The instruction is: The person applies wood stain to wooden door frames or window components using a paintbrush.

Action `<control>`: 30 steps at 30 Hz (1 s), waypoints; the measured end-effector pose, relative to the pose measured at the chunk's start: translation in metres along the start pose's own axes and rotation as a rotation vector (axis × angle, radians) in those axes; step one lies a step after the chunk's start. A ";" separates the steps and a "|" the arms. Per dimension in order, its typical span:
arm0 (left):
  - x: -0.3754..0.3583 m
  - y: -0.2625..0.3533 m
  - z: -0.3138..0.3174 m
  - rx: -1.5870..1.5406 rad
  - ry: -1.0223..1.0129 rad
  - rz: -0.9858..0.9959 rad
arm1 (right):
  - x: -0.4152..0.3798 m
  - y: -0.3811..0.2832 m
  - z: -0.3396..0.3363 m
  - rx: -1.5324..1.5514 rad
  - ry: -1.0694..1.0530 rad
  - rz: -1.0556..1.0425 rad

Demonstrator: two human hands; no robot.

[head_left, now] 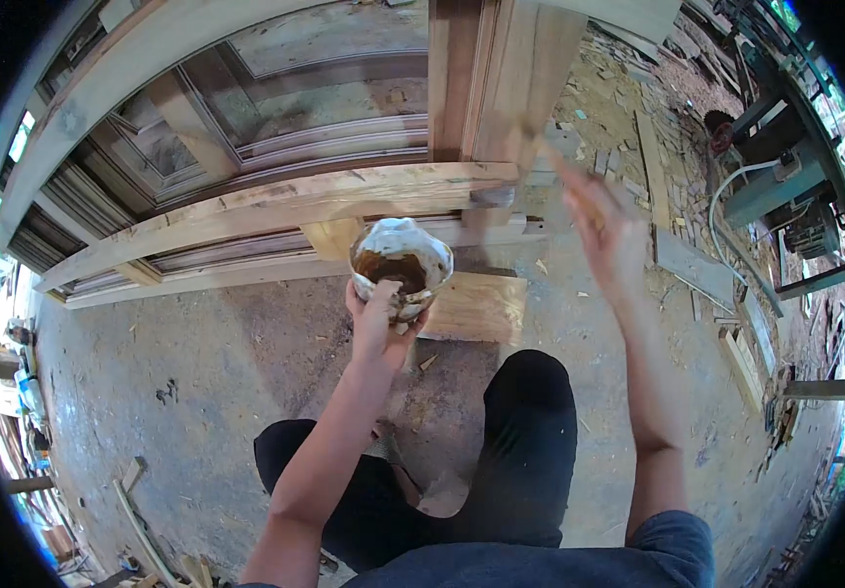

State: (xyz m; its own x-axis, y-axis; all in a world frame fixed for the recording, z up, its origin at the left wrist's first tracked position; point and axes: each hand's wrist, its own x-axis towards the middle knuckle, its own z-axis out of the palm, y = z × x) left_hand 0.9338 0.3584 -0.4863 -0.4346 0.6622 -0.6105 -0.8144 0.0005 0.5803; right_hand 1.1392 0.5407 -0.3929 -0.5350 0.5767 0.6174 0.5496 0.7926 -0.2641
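My left hand (pixel 379 318) is wrapped round a bowl-like tub (pixel 405 235), its thumb over the near rim. White crust coats the tub's uneven rim, and brown liquid (pixel 390 267) lies inside. Out to the right, my right hand (pixel 606 230) is raised near the end of a pale wooden rail (pixel 314 196) and smeared by motion. Its fingers point toward the frame and look closed round a thin, light-brown thing, too blurred to name. The rail's upper face has a wet-looking sheen near its right end. It belongs to a stack of wooden frames (pixel 457 88) in front of me.
A flat wooden board (pixel 476 309) lies on the concrete floor (pixel 217 392) beyond my knees. Wood chips and offcuts (pixel 628 147) litter the right side. Farther right stands a green machine (pixel 775 186) with a pale hose (pixel 721 211). Narrow sticks (pixel 143 524) lie at lower left.
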 end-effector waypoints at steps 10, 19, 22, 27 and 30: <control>-0.037 0.031 -0.017 -0.121 0.008 0.048 | -0.025 0.070 0.074 -0.429 -0.044 -0.197; -0.053 0.037 -0.022 -0.131 0.025 0.032 | 0.014 0.047 0.027 -0.417 -0.318 -0.217; -0.058 0.038 -0.021 -0.144 -0.001 0.022 | 0.074 0.044 -0.004 -0.533 0.027 -0.292; -0.068 0.040 -0.020 -0.160 0.029 0.078 | 0.129 0.024 -0.022 -0.335 0.475 -0.371; -0.075 0.041 -0.027 -0.222 0.030 0.105 | 0.087 0.016 0.013 -0.605 0.116 -0.223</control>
State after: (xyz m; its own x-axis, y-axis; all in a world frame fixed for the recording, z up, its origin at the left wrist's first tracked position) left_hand 0.9226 0.2882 -0.4311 -0.5300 0.6276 -0.5702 -0.8272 -0.2346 0.5107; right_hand 1.0932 0.6064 -0.3526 -0.6239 0.3592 0.6941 0.7154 0.6200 0.3222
